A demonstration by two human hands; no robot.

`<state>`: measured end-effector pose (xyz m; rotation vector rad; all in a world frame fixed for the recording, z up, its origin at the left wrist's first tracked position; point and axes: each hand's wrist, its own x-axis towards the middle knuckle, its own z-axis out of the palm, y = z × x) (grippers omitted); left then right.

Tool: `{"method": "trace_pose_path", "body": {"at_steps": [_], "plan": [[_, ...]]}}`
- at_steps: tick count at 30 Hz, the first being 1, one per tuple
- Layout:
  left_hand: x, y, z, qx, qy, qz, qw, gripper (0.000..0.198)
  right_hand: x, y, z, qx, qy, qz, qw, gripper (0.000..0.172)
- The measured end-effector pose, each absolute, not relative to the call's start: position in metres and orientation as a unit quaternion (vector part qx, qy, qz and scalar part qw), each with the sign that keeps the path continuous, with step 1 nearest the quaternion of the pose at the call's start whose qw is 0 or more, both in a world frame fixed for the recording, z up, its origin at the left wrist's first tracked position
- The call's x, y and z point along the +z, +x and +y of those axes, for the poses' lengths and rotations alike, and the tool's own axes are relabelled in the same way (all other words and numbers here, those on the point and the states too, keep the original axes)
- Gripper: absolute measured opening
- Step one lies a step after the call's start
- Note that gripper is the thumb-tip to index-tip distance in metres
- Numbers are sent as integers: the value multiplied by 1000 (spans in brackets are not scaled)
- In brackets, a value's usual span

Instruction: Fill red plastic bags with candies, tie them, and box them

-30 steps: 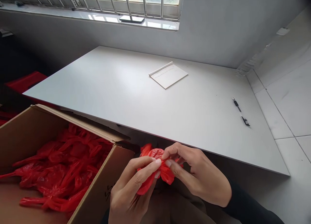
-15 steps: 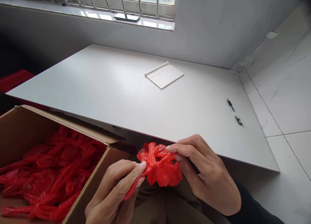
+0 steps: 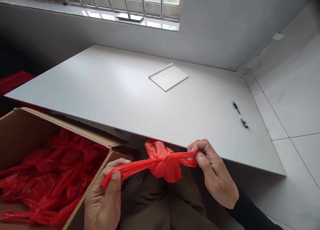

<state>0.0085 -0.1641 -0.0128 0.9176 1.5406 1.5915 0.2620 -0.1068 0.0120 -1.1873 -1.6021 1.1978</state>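
Observation:
A red plastic bag [image 3: 162,161] is knotted in its middle and stretched between my two hands, just below the near edge of the white table [image 3: 125,97]. My left hand [image 3: 103,198] pinches one twisted end at the lower left. At the right, my right hand [image 3: 213,173] pinches the other end. Both hands are closed on the bag. To the left stands an open cardboard box [image 3: 22,130] holding several more knotted red bags [image 3: 50,180].
On the table lie a white notepad [image 3: 168,77] and a black pen [image 3: 239,114]. A phone [image 3: 130,17] rests on the sill below the barred window. White floor tiles lie to the right. My lap in brown trousers [image 3: 162,206] is under the bag.
My hands have moved apart, pulling the bag's two ends out sideways; the crumpled bundle is now a tight knot with stretched tails.

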Motion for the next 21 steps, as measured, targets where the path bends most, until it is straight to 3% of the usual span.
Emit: {"method": "trace_pose_path", "body": {"at_steps": [4,8,11,15,19,21], "plan": [[-3,19,-145,660,227,474,537,26,15,250,-105,591,-435,-566,376,20],[6,15,-140,633,192,434,612,32,15,261,-104,560,-453,-607,336,21],[7,5,-144,630,197,461,593,40,14,276,-107,514,-499,-635,288,21],[-4,-4,-156,607,281,497,552,45,17,282,-111,548,-482,-635,254,21],[-17,9,-173,550,347,574,498,13,30,270,-116,571,-429,-652,255,24],[-21,20,-181,455,433,610,483,55,36,262,-119,563,-412,-676,239,25]]}}
